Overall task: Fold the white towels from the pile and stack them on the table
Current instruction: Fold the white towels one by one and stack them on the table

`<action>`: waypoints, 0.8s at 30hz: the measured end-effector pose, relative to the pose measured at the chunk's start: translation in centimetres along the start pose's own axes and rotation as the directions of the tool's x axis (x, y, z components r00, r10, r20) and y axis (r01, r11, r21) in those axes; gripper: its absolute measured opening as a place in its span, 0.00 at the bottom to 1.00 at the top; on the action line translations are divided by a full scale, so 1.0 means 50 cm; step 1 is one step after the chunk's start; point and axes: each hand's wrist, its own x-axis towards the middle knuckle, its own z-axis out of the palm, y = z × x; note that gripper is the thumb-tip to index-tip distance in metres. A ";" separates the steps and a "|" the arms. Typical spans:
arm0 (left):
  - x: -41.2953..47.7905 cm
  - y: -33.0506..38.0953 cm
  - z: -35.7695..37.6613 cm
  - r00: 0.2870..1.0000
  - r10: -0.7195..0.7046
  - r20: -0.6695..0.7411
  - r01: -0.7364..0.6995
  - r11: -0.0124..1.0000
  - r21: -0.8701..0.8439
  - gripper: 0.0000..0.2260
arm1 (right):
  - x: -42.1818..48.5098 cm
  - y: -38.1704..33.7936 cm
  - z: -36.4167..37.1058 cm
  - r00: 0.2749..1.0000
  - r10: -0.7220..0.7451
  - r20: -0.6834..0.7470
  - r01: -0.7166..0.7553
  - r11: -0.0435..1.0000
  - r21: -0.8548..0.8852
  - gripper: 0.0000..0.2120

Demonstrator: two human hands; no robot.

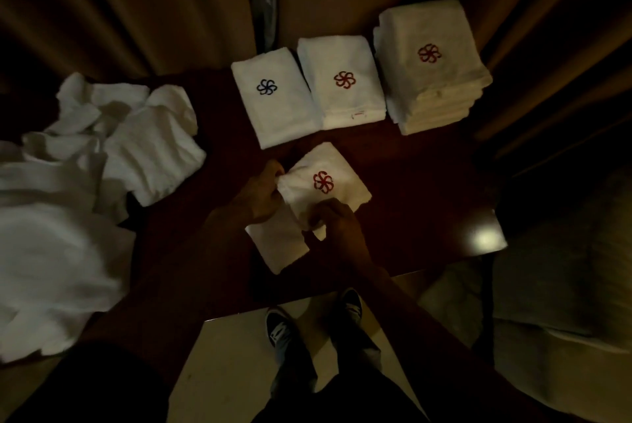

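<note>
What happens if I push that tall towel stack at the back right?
The tall stack would probably lean or slide apart, since its layers already sit unevenly. It likely feels soft, being folded cloth, and heavyish with that many towels.

Dark table (410, 183), holding:
- crumpled towel pile (68, 200), white, at left.
- far edge, left to right: blue-emblem folded towel (273, 114); red-emblem folded towel (345, 104) touching it; tall towel stack (434, 80), red emblem on top.
- centre: part-folded towel (342, 183), red emblem up; left hand (260, 197) pinches its left edge, right hand (338, 224) grips its near fold.
</note>
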 end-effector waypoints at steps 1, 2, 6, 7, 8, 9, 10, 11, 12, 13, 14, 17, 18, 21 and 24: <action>-0.002 -0.008 0.000 1.000 0.010 0.002 -0.010 1.000 -0.006 0.15 | -0.002 -0.002 0.003 1.000 -0.003 0.009 0.003 1.000 0.005 0.09; -0.004 -0.016 -0.001 1.000 0.024 0.001 -0.024 1.000 -0.007 0.14 | -0.003 -0.003 0.006 1.000 -0.004 0.018 0.004 1.000 0.008 0.09; -0.011 -0.043 -0.002 0.999 0.028 0.026 -0.028 1.000 -0.003 0.12 | -0.004 -0.003 0.016 0.998 -0.025 0.057 0.025 1.000 0.007 0.10; -0.012 -0.046 -0.003 0.999 0.030 0.029 -0.029 1.000 -0.005 0.12 | -0.005 -0.002 0.019 0.997 -0.024 0.069 0.024 1.000 0.001 0.10; -0.014 -0.048 -0.004 0.999 0.040 0.027 -0.039 0.999 -0.015 0.12 | -0.005 -0.003 0.021 0.997 -0.023 0.076 0.024 1.000 -0.004 0.10; -0.017 -0.051 -0.004 0.999 0.047 0.023 -0.047 0.998 -0.030 0.14 | -0.007 -0.002 0.024 0.997 -0.022 0.078 0.022 1.000 -0.007 0.10; -0.020 -0.052 -0.005 0.998 0.052 0.019 -0.051 0.998 -0.045 0.15 | -0.009 0.002 0.029 0.997 -0.021 0.079 0.021 1.000 -0.005 0.10; -0.023 -0.054 -0.005 0.999 0.048 0.014 -0.048 0.997 -0.060 0.15 | -0.012 0.002 0.032 0.996 -0.025 0.080 0.025 1.000 0.001 0.10; -0.025 -0.056 -0.004 0.999 0.043 0.009 -0.042 0.997 -0.069 0.14 | -0.013 0.002 0.035 0.996 -0.032 0.082 0.031 0.999 0.009 0.10; -0.026 -0.059 -0.001 0.999 0.037 0.005 -0.036 0.996 -0.078 0.13 | -0.013 0.002 0.037 0.996 -0.039 0.082 0.038 0.999 0.016 0.11; -0.026 -0.062 0.001 1.000 0.029 0.002 -0.029 0.996 -0.089 0.11 | -0.013 0.003 0.040 0.995 -0.047 0.084 0.045 0.999 0.026 0.12; -0.023 -0.069 0.001 1.000 0.013 -0.011 -0.014 0.990 -0.143 0.11 | -0.014 -0.004 0.040 0.995 -0.062 0.072 0.059 0.997 0.047 0.13; -0.021 -0.070 -0.001 1.000 0.006 -0.016 -0.008 0.988 -0.155 0.13 | -0.016 -0.005 0.040 0.996 -0.054 0.069 0.050 0.997 0.057 0.13; -0.016 -0.067 -0.003 0.997 -0.065 -0.044 0.056 0.980 -0.190 0.16 | -0.019 -0.001 0.038 0.999 0.004 0.052 -0.007 0.998 0.065 0.14; -0.011 -0.059 0.005 0.989 -0.137 -0.052 0.123 0.971 -0.204 0.20 | -0.018 0.004 0.032 0.995 0.100 0.011 -0.101 0.993 0.056 0.12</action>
